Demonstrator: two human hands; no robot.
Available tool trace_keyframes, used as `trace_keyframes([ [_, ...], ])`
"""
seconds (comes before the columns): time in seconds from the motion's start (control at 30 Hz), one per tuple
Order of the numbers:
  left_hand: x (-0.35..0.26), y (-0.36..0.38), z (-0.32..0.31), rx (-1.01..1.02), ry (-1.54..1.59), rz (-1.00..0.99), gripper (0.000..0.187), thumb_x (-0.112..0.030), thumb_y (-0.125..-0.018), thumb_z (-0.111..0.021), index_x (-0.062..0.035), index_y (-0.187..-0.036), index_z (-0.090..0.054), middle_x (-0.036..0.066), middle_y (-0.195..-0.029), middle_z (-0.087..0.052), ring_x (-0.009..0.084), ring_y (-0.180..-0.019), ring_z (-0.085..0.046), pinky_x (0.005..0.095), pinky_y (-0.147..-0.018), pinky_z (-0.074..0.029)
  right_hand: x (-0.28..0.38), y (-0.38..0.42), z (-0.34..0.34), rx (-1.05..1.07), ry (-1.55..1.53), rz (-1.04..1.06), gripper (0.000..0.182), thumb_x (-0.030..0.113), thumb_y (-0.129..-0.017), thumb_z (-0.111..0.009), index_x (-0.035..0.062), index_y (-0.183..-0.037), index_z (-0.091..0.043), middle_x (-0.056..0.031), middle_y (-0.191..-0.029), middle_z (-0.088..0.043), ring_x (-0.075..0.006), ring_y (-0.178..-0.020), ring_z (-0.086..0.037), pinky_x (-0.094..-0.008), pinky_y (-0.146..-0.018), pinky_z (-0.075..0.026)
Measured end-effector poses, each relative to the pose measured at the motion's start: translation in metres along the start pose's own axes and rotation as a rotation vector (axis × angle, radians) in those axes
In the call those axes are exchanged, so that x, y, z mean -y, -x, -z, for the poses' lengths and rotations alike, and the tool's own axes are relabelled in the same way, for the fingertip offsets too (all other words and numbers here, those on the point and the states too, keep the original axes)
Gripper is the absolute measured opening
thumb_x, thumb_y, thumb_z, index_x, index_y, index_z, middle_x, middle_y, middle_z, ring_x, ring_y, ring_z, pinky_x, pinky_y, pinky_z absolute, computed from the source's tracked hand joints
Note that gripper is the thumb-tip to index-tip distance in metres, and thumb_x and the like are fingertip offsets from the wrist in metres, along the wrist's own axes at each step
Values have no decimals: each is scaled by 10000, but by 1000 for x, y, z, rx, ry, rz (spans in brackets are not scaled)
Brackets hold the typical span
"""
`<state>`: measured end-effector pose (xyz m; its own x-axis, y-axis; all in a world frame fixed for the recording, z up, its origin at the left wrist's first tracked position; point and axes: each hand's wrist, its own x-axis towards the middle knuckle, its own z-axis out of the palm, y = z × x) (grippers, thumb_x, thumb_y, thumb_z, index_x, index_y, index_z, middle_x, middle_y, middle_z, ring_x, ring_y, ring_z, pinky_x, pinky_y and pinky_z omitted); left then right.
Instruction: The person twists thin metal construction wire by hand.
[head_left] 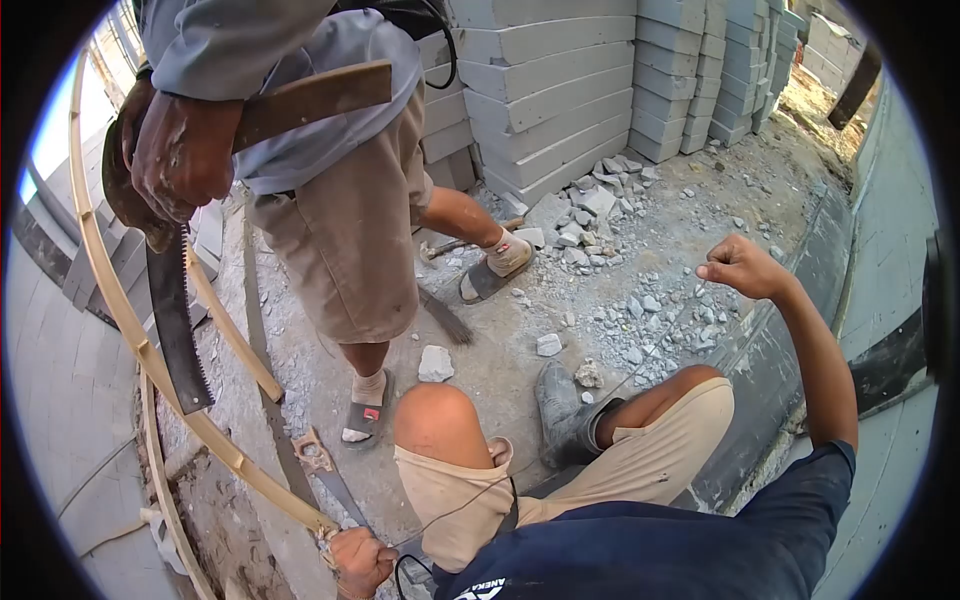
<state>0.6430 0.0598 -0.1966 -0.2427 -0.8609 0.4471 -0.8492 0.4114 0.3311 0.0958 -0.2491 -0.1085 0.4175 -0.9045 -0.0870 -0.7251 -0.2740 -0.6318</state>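
My right hand [742, 268] is raised over the rubble at the right, its fingers closed. From it a thin string or wire [655, 352] runs down across my legs toward my left hand [362, 563]. That hand is a closed fist at the bottom, beside the end of a bamboo strip [237, 462]. The string appears pinched in both fists, though the fingers cover its ends. Near my left hand, a handsaw [313, 455] lies on the ground. A co-worker's hand [185, 150] at the upper left grips a toothed handsaw [175, 325]; a second brown blade [320, 102] projects from that grip.
Stacked grey blocks [550, 95] stand at the back. Broken block rubble [590, 215] covers the ground before them. The co-worker stands close on my left in sandals [368, 405]. A brush [445, 318] lies near their feet. A grey wall [895, 200] rises at right.
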Motion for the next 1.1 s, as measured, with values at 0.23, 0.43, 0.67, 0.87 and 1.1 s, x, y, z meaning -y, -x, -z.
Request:
trace_keyframes([
  [0.23, -7, -8, -39, 31, 79, 134, 261, -202, -799, -667, -75, -630, -514, 53, -537, -448, 255, -455, -501, 364, -447, -394, -15, 18, 12, -112, 27, -50, 536, 297, -857, -652, 41, -524, -319, 4, -509, -224, -96, -493, -225, -343, -451, -213],
  [0.43, -15, -77, -47, -28, 149, -112, 266, -222, -736, -763, -82, -693, -542, 43, -587, -488, 222, -496, -531, 326, -461, -410, -73, 26, 54, -295, -1, -184, 490, 297, -863, -643, 83, -536, -346, 46, -502, -286, -64, -477, -269, -296, -442, -227],
  [0.67, -36, -221, -78, -175, 239, -379, 232, -235, -765, -737, -81, -755, -564, 52, -629, -510, 249, -541, -558, 351, -487, -428, -170, 95, 149, -636, -19, -275, 414, 406, -952, -542, 160, -655, -391, 78, -543, -289, -33, -444, -253, -248, -419, -196],
  [0.87, 26, -317, -124, -345, 150, -682, 395, -360, -760, -709, -83, -650, -449, 45, -590, -430, 232, -499, -508, 352, -459, -403, -181, 147, 135, -529, -102, -469, 401, 395, -967, -509, 163, -660, -396, 77, -547, -276, -36, -432, -262, -242, -396, -194],
  [1.1, 213, -359, -93, -136, -560, -639, 197, -158, -725, -638, -77, -760, -462, 63, -753, -471, 225, -698, -508, 335, -663, -426, -21, 95, -60, 736, -564, -614, 471, 349, -1015, -431, 84, -630, -371, 30, -586, -278, -112, -521, -264, -285, -487, -267],
])
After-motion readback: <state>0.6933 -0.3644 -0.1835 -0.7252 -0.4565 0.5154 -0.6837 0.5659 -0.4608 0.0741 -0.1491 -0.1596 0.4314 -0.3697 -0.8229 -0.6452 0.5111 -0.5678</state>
